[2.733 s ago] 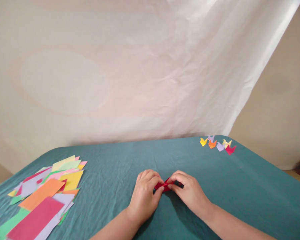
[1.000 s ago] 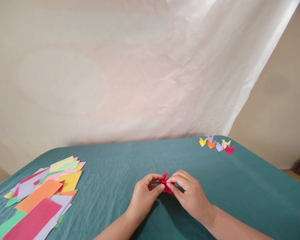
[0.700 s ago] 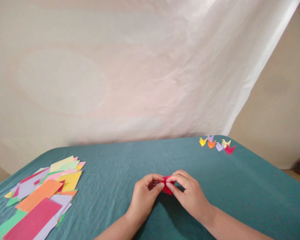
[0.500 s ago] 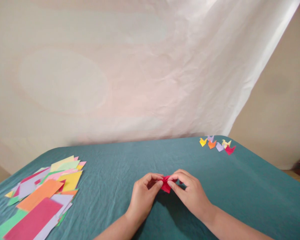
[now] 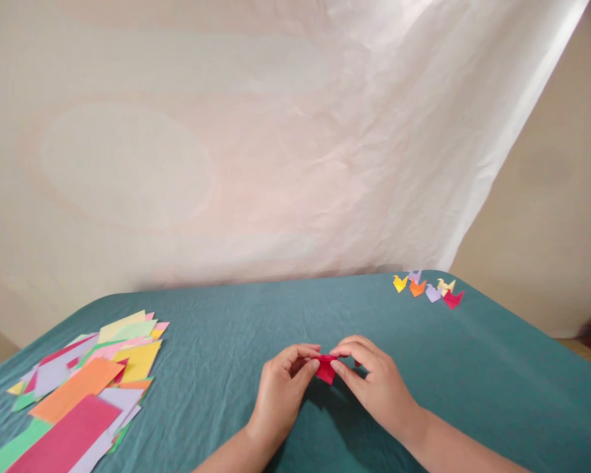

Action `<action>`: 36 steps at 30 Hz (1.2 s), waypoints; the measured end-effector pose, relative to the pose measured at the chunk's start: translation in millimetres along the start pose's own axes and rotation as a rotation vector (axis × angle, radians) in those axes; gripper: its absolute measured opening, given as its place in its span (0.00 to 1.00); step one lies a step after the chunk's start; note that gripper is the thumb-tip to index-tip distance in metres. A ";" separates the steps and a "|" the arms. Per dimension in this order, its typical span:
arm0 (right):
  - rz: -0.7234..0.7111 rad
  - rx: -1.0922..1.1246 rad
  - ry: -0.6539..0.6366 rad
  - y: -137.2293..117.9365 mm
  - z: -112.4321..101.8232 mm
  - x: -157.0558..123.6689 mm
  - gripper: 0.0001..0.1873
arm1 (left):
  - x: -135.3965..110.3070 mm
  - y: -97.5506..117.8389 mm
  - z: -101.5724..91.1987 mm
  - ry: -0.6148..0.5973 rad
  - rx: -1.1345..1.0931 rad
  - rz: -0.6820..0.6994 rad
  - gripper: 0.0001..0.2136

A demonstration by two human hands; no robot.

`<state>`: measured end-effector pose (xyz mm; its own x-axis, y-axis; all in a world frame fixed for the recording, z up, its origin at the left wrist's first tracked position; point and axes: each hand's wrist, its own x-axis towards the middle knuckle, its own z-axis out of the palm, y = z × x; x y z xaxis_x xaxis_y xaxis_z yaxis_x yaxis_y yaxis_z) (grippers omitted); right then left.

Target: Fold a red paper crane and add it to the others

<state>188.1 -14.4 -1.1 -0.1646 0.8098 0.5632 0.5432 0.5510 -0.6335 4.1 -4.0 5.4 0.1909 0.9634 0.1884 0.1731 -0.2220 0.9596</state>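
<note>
Between my two hands is a small folded piece of red paper, held a little above the green cloth. My left hand pinches its left side with thumb and forefinger. Its right side is pinched by the thumb and fingertips of my right hand. The paper's lower part hangs down between the thumbs, and the fingers hide its edges.
A table with a green cloth spreads before me. Loose sheets of coloured paper lie heaped at the left. Several small folded paper birds sit at the far right. A pale sheet hangs behind the table.
The top of the red paper looks flatter and lower between my fingers. Both hands keep their pinch and have barely shifted.
</note>
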 end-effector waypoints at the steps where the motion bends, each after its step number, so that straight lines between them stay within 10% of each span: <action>1: -0.013 -0.011 0.005 -0.6 -0.3 -0.3 0.05 | 0.0 -0.7 -0.2 0.007 0.007 0.009 0.05; 14: -0.126 -0.055 -0.018 -5.1 -0.7 -1.6 0.09 | -0.9 7.7 -3.0 0.008 0.205 0.105 0.07; 36: 0.084 0.072 -0.126 -9.8 -1.3 -2.0 0.09 | -0.6 15.5 -6.2 -0.091 0.334 0.131 0.07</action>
<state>184.1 -21.7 4.6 -0.2259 0.8700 0.4383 0.4993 0.4897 -0.7147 0.7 -7.1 21.5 0.3152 0.9094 0.2713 0.4446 -0.3941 0.8044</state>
